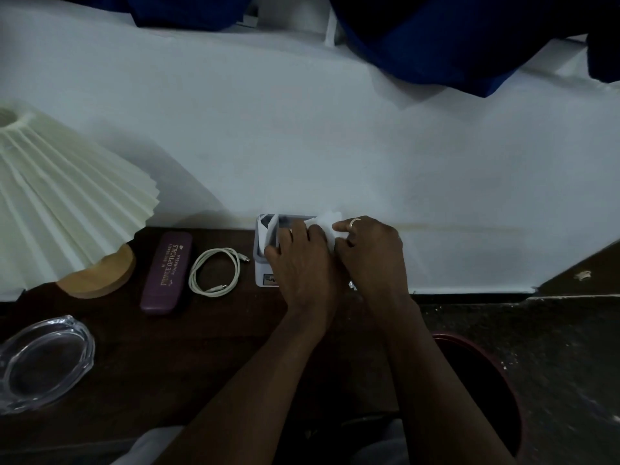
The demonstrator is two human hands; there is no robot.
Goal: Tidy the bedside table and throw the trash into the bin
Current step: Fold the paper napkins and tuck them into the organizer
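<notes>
Table point(151, 347), dark wood, lower left, meets a white surface point(302, 146); my left hand point(298, 263) and right hand point(369, 250) pinch crumpled white tissue point(328, 221) at the box point(263, 275).

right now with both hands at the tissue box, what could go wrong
1. The right hand pinches a tissue at the tissue box. A sharp pull could tear it or drag out extra sheets.
2. The box stands at the back edge of the table, steadied only by the left hand. A hard tug might tip or slide it.
3. The cable lies loose just left of the box and could get knocked.
</notes>
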